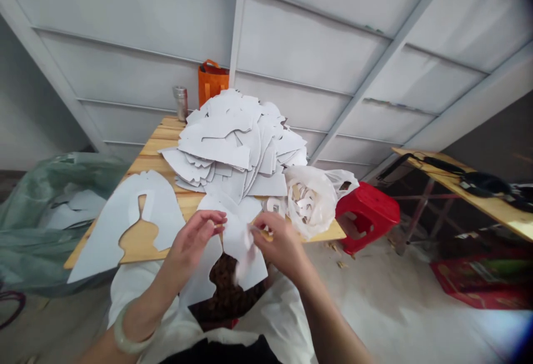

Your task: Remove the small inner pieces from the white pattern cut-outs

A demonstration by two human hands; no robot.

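A white cut-out sheet (200,275) with a curved opening lies at the table's near edge and hangs over my lap. My left hand (196,242) is over its left side, with fingers bent and apart and nothing visible between them. On the right, my right hand (278,239) has thumb and fingers pinched on a small white piece (246,258), smeared by motion. A similar white cut-out sheet (160,197) lies flat to the left. Just beyond my hands rises a large heap of white cut-out sheets (233,147).
A white plastic bag (314,200) of scraps sits on the wooden table (156,153), near a red stool (368,214). Behind the heap are a metal cup (180,103) and an orange bag (212,81). A green sack (29,225) with white sheets stands left.
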